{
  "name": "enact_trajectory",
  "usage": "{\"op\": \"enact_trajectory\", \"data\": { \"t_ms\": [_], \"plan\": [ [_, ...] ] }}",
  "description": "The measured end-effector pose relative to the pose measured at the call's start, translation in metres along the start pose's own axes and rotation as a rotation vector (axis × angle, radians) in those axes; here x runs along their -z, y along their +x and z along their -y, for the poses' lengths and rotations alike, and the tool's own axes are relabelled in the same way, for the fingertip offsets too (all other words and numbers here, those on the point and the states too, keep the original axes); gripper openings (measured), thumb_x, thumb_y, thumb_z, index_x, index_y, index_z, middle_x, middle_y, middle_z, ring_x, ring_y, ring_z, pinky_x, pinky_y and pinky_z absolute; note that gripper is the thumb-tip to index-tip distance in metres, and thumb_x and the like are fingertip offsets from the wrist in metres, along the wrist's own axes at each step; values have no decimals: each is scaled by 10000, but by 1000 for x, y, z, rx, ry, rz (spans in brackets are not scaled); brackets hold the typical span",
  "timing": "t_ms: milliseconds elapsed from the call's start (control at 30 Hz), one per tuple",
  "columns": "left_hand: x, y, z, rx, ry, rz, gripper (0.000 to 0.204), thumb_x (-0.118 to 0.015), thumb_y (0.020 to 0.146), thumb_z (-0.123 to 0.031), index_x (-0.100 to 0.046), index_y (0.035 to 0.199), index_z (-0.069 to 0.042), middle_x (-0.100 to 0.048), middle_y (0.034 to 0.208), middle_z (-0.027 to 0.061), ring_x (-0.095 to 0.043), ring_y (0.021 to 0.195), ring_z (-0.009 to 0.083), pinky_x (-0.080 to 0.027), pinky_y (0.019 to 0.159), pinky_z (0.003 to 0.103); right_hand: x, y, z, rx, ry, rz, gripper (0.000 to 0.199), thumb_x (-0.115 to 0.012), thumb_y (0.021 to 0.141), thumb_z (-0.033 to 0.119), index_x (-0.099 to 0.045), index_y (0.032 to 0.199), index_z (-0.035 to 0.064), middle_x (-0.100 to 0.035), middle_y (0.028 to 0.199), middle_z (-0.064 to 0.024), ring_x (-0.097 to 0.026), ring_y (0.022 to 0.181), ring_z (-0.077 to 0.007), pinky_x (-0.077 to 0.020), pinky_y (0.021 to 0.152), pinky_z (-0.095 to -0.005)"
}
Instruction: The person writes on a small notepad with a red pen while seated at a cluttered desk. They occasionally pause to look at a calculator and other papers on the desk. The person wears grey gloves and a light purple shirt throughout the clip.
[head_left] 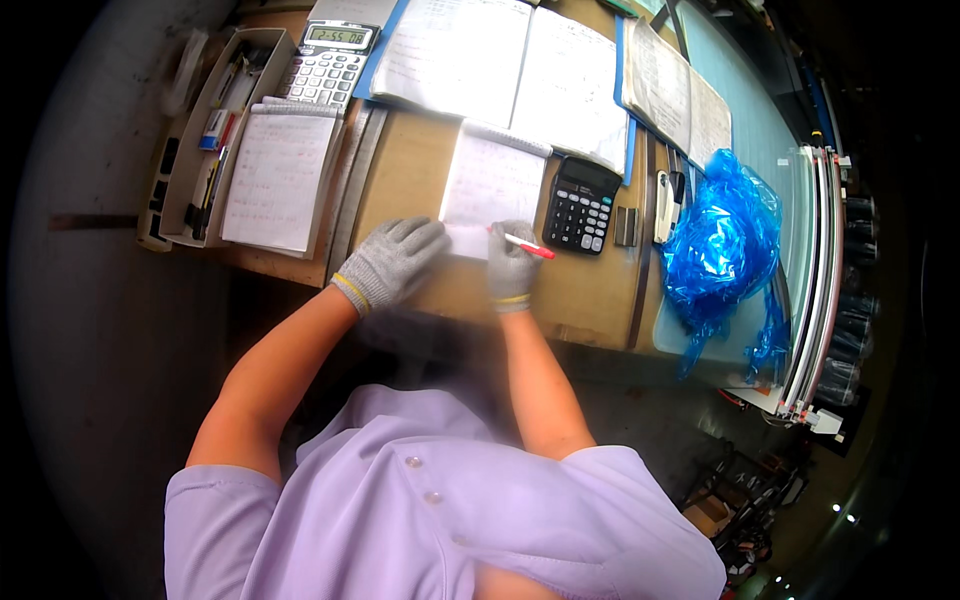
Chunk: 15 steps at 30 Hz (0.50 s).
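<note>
Wooden desk [590,290] fills the far half of the view, person leaning over it from the near side in a lilac shirt [430,510]. Open ledger [510,70] lies at the far edge, pages flat. Crumpled blue plastic bag [725,240] sits at the right end of the desk, next to a stack of glass-like panes [815,280] on edge.

Left of centre: a ruled writing pad [275,180], lying flat, with a tray of pens [215,130] just beside it on the left. Grey desk calculator [328,62] far of that pad. Black calculator [582,205] just right of the small notepad [490,185], which lies mid-desk, slightly tilted, near edge under both hands.

Both forearms bare, coming in from near, converging on the notepad. Both hands in grey knit gloves.

Left hand [393,262]: palm down, fingers spread flat, resting on the desk with fingertips touching the notepad's near-left corner. Holds nothing, just pressing down.

Right hand [512,265]: wrist straight, fingers curled in a narrow writing grip around a red-and-white pen [527,245]. Pen lies nearly level, pointing right toward the black calculator, over the notepad's near-right corner. Can't tell whether the tip touches paper.
</note>
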<state>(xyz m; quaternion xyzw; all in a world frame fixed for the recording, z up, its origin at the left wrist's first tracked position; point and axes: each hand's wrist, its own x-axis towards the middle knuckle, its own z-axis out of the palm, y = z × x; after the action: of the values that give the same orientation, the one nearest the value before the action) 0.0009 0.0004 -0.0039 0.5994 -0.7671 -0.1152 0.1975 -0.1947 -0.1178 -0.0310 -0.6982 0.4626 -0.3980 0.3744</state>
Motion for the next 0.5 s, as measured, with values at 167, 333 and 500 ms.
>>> {"op": "enact_trajectory", "data": {
  "t_ms": [167, 333, 500],
  "plan": [
    [-5, -1, 1, -18, 13, -1, 613, -704, 841, -244, -539, 1412, -95, -539, 1433, 139, -506, 1329, 360, -419, 1101, 512, -6, -4, -14, -44, 83, -61, 136, -709, 930, 111, -656, 880, -4, -618, 739, -76, -564, 691, -143, -472, 625, -316],
    [-1, 0, 0, -7, 0, -3, 611, -707, 840, -247, -542, 1408, -96, -540, 1432, 139, -506, 1330, 363, -425, 1096, 507, -4, -4, -11, -57, 70, -39, 134, -720, 922, 104, -656, 879, -5, -628, 748, -76, -573, 700, -145, -479, 638, -315],
    [2, 1, 0, -3, -15, 16, 612, -707, 838, -246, -543, 1409, -97, -540, 1433, 138, -506, 1331, 360, -426, 1093, 504, -2, -3, -14, -61, 56, -74, 126, -696, 937, 66, -616, 850, 22, -622, 763, 8, -517, 689, -49, -436, 634, -237]
  ]
}}
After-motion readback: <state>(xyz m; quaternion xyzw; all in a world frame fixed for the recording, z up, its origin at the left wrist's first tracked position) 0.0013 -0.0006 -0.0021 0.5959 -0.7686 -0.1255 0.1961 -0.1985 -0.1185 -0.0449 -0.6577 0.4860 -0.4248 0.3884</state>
